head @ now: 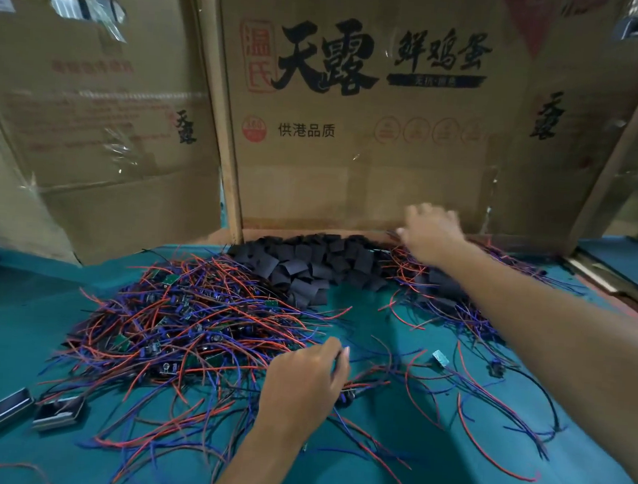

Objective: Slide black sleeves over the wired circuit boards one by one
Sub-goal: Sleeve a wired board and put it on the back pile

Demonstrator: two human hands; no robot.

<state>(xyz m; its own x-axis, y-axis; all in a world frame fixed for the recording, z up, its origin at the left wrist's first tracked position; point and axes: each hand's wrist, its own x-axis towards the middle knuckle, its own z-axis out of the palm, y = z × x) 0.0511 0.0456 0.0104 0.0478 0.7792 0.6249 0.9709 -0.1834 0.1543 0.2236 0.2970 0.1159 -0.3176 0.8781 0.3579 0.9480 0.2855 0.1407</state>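
Observation:
A tangled heap of wired circuit boards (188, 331) with red and blue leads covers the left-middle of the teal table (387, 476). Behind it lies a pile of flat black sleeves (315, 264). To the right at the back sits a second heap of sleeved boards (443, 286) with wires trailing out. My left hand (306, 382) rests at the near edge of the wire heap, fingers curled round a wired circuit board whose dark end (349, 393) pokes out. My right hand (432, 231), blurred, reaches over the far right heap with fingers spread and holds nothing I can see.
Upright cardboard boxes (355, 149) wall off the back and left of the table. Two small metal-edged cases (6, 408) (60, 410) lie at the near left. A loose board (440, 357) and stray wires are scattered at the right.

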